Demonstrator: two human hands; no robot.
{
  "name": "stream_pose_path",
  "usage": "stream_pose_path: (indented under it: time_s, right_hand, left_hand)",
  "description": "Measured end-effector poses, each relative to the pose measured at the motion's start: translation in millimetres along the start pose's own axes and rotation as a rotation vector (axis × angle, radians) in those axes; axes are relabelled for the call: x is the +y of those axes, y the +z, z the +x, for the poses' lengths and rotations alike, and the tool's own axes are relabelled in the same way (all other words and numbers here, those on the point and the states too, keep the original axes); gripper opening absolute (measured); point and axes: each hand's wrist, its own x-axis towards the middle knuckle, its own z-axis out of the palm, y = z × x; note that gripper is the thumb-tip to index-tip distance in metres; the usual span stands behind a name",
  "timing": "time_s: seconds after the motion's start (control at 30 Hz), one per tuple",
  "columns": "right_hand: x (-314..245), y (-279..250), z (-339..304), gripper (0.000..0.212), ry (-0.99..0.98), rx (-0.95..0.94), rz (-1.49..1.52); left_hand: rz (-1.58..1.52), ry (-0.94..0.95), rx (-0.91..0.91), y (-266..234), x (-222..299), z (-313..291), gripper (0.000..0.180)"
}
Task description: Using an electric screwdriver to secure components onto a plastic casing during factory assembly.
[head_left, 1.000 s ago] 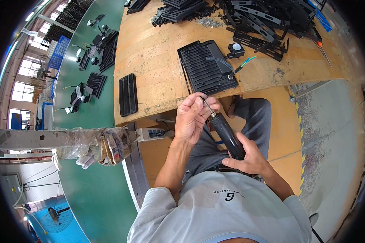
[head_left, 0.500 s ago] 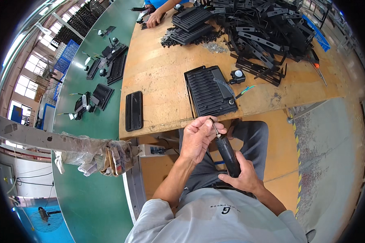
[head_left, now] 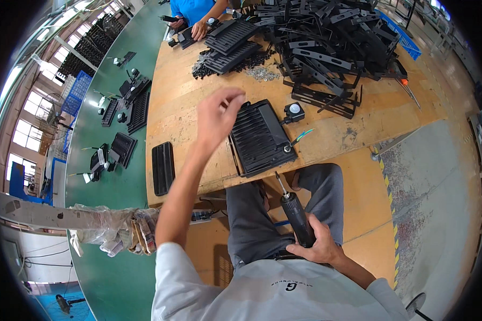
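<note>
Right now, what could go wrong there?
The black finned floodlight lies close to the wooden table's front edge, so a bump might knock it off. The power screwdriver in the right hand points its bare bit toward that floodlight and might scratch it. The black metal brackets are heaped loosely and might slide.

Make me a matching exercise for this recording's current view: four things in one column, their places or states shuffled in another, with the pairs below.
Things
1. Black driver tool
2. Left hand
3. Narrow black ribbed piece
4. Bracket pile

Places or states
A. Lying along the left edge of the wooden table
B. Raised with fingers curled, near the ribbed housing
C. Heaped in a tangle, beyond the housing
D. Gripped by the right hand

Pairs: 1-D, 2-B, 3-A, 4-C
</note>
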Motion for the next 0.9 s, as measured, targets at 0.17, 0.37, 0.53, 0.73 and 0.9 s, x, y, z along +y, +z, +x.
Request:
stream_pose_path:
  time_s: [0.17,0.37,0.53,0.73,0.9]
  right_hand:
    - [-2.9,-3.1,-4.2,0.07,0.043,-0.023,-0.023]
    - [-4.8,-9.7,-5.4,0.071,0.155,-0.006,0.035]
    - [4.2,-14.2,-0.3,0.068,0.141,-0.008,0.036]
    - [2.8,-11.7,0.3,0.067,0.145,0.017,0.035]
    - [3.4,-8.6,-1.3,0.066,0.172,-0.014,0.033]
  left_hand:
    - [0.211,0.177,-0.215,63.8,-77.5,72.2,0.015]
    - [0.24,0.155,-0.258,99.0,-100.9,98.2,0.018]
    - [0.286,0.222,-0.224,106.6,-107.3,98.7,0.015]
    - [0.371,0.366,-0.237,107.0,-116.3,103.3,0.013]
    - [0.344,0.347,0.004,83.3,-105.9,101.5,0.014]
